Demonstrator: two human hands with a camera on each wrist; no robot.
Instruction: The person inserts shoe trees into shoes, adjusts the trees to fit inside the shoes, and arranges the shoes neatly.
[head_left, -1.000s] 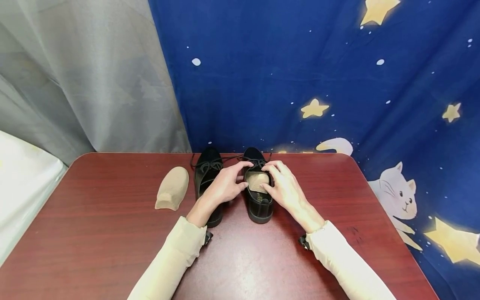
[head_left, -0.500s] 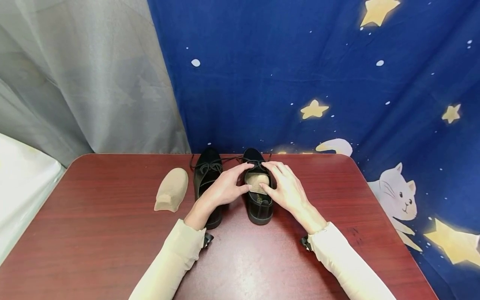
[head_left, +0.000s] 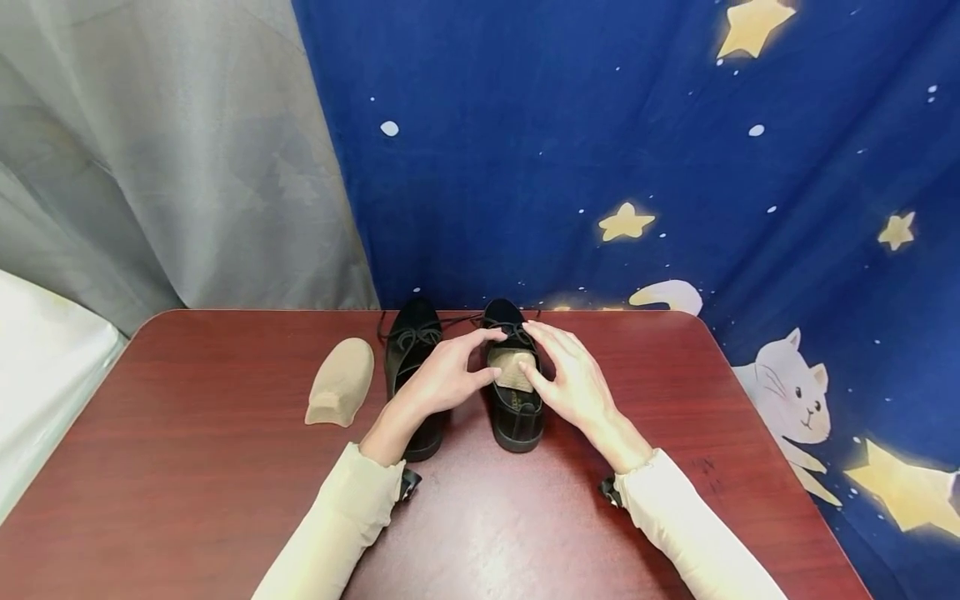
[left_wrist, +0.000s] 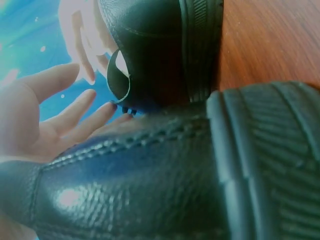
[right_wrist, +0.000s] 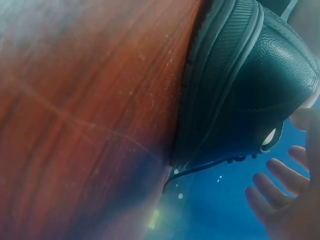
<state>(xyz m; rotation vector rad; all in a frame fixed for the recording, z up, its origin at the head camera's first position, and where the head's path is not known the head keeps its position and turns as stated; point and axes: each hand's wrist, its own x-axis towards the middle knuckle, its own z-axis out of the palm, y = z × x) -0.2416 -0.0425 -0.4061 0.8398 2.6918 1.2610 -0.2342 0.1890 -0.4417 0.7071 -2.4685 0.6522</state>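
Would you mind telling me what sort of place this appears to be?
Probably an indoor spot curtained off as a simple workspace: a reddish wood-grain table stands before a blue curtain printed with stars and a cat, with a grey curtain beside it.

- Up on the table (head_left: 217,492) stood the filled shoe (head_left: 517,429), toe pointing away!
- Inside it, there sat one insert (head_left: 512,375)!
- Just to its left stood the second shoe (head_left: 415,321), and farther left lay the loose insert (head_left: 341,379)!
- Left hand (head_left: 448,373) on its left, over the second shoe; right hand (head_left: 573,382) on its right!
- Behind it, past the table's edge, hung the curtain (head_left: 517,167)!
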